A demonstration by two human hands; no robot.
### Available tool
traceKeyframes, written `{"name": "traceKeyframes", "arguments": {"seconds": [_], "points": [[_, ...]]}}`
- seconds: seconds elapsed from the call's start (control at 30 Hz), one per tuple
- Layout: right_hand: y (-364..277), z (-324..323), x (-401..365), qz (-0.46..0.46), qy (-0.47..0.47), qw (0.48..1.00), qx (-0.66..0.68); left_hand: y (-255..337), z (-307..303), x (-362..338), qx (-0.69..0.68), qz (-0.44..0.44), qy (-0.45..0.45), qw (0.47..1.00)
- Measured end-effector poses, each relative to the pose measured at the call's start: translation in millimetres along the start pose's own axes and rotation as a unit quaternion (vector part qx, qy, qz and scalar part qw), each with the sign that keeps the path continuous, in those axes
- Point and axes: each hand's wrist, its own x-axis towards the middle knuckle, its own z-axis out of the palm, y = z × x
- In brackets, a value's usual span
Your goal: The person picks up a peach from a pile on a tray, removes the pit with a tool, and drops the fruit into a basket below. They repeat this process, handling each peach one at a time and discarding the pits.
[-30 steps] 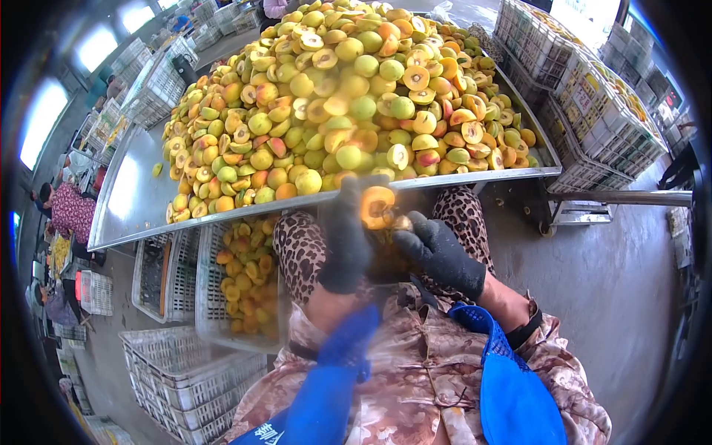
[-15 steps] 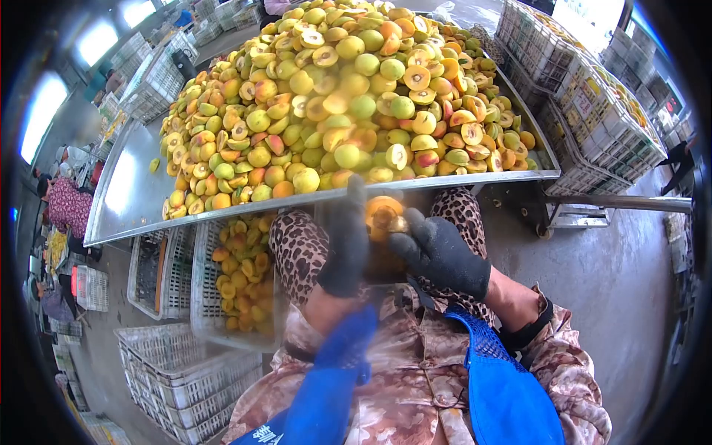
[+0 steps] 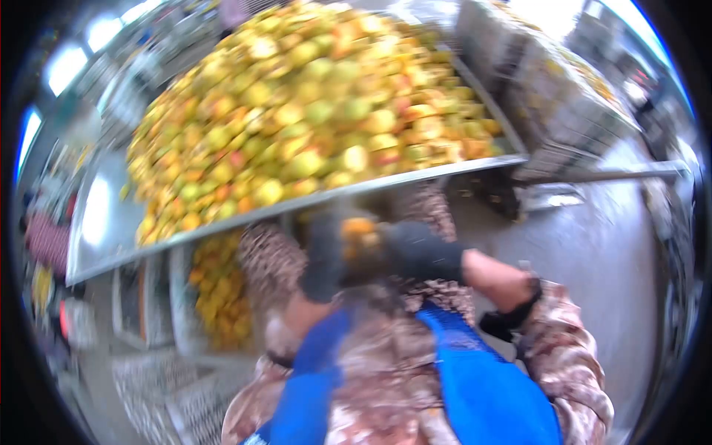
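Both hands wear dark gloves and meet over my lap, below the front edge of a metal table (image 3: 311,199). A small orange fruit piece (image 3: 359,227) shows between them. My left hand (image 3: 323,252) is upright at the fruit's left side, its fingers smeared by motion. From the right, my right hand (image 3: 421,252) reaches to the fruit, fingers drawn together at its edge; what exactly they hold is too blurred to tell. Above them, a large heap of halved and whole yellow-orange fruit (image 3: 297,119) covers much of the table.
A crate of fruit (image 3: 222,297) stands under the table at the left, with white crates (image 3: 163,393) below it. Stacked crates (image 3: 552,89) stand at the right beside a metal bar (image 3: 615,174). A person in a patterned top (image 3: 48,241) is at the far left.
The whole view has shifted and blurred, with the table and heap now further left. My right hand has turned more level, its fingers now less distinct at the fruit.
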Motion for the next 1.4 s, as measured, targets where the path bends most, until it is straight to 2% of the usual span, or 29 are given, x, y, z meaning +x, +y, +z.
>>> {"name": "traceKeyframes", "arguments": {"seconds": [0.03, 0.07, 0.1, 0.13, 0.17, 0.2, 0.23, 0.3, 0.33, 0.37, 0.47, 0.57, 0.67, 0.7, 0.8, 0.87, 0.9, 0.93, 0.97, 1.03, 1.07, 1.1, 1.13, 1.2, 1.3, 1.4], "points": [[2, 10, -1, -0.055, 0.045, 0.997, 0.012, -9, -10, 7, 0.015, -0.039, -0.064, 0.997], [0, 16, 4, -0.124, 0.046, 0.991, -0.019, -11, -10, 5, -0.017, -0.072, -0.062, 0.995], [-4, 10, -1, -0.085, 0.033, 0.995, 0.028, 16, -5, 11, -0.1, -0.115, -0.054, 0.987], [-2, 28, 8, 0.041, -0.027, 0.998, -0.031, 36, -5, 13, -0.177, -0.151, -0.047, 0.971], [-4, 15, 4, 0.042, -0.015, 0.993, 0.113, 53, -6, 15, -0.243, -0.183, -0.041, 0.952], [6, 15, 5, 0.091, -0.065, 0.978, 0.178, 67, -9, 14, -0.292, -0.201, -0.028, 0.935], [-6, 10, 1, 0.082, -0.029, 0.981, 0.174, 77, -12, 11, -0.323, -0.212, -0.01, 0.922], [-25, -7, -7, 0.074, -0.028, 0.995, 0.055, 86, -15, 9, -0.354, -0.217, 0.027, 0.909], [-30, -11, -10, 0.072, -0.03, 0.997, -0.005, 88, -17, 9, -0.367, -0.213, 0.043, 0.905], [-16, 1, -6, 0.039, -0.017, 0.999, -0.004, 90, -20, 9, -0.377, -0.212, 0.062, 0.9], [-15, 0, 1, 0.084, -0.007, 0.962, 0.261, 97, -27, 10, -0.402, -0.196, 0.108, 0.888], [-27, -3, 18, 0.167, 0.039, 0.89, 0.423, 103, -39, 8, -0.43, -0.184, 0.139, 0.873], [-27, 4, 40, 0.032, 0.132, 0.926, 0.352, 119, -39, 5, -0.43, -0.134, 0.132, 0.883], [-30, 3, 38, 0.022, 0.141, 0.936, 0.322, 137, -39, 6, -0.398, -0.092, 0.127, 0.904], [-46, -6, 29, -0.007, 0.157, 0.96, 0.231, 162, -46, 7, -0.396, -0.118, 0.135, 0.901], [-20, 20, 42, -0.052, 0.214, 0.964, 0.148, 148, -46, 15, -0.486, -0.149, 0.161, 0.846], [-11, 34, 49, -0.141, 0.265, 0.952, 0.061, 138, -42, 20, -0.464, -0.064, 0.143, 0.872], [-2, 50, 57, -0.217, 0.327, 0.919, -0.033, 128, -47, 22, -0.515, -0.11, 0.104, 0.844], [0, 54, 54, -0.172, 0.303, 0.933, -0.094, 128, -45, 25, -0.482, -0.088, 0.114, 0.864], [0, 37, 53, -0.203, 0.33, 0.916, -0.102, 130, -38, 29, -0.412, -0.045, 0.139, 0.9], [-10, 22, 49, -0.139, 0.272, 0.952, 0.04, 143, -38, 30, -0.42, -0.065, 0.171, 0.889], [-18, 7, 45, -0.061, 0.232, 0.954, 0.179, 155, -44, 30, -0.382, -0.058, 0.172, 0.906], [-19, 7, 46, -0.055, 0.195, 0.947, 0.249, 166, -53, 32, -0.394, -0.06, 0.148, 0.905], [-29, 10, 47, -0.097, 0.188, 0.938, 0.274, 170, -61, 35, -0.433, -0.075, 0.148, 0.886], [-42, 9, 44, -0.112, 0.194, 0.938, 0.264, 155, -58, 34, -0.229, 0.042, 0.175, 0.957], [-45, 11, 42, -0.1, 0.18, 0.936, 0.284, 154, -55, 31, -0.223, 0.016, 0.199, 0.954]]}}
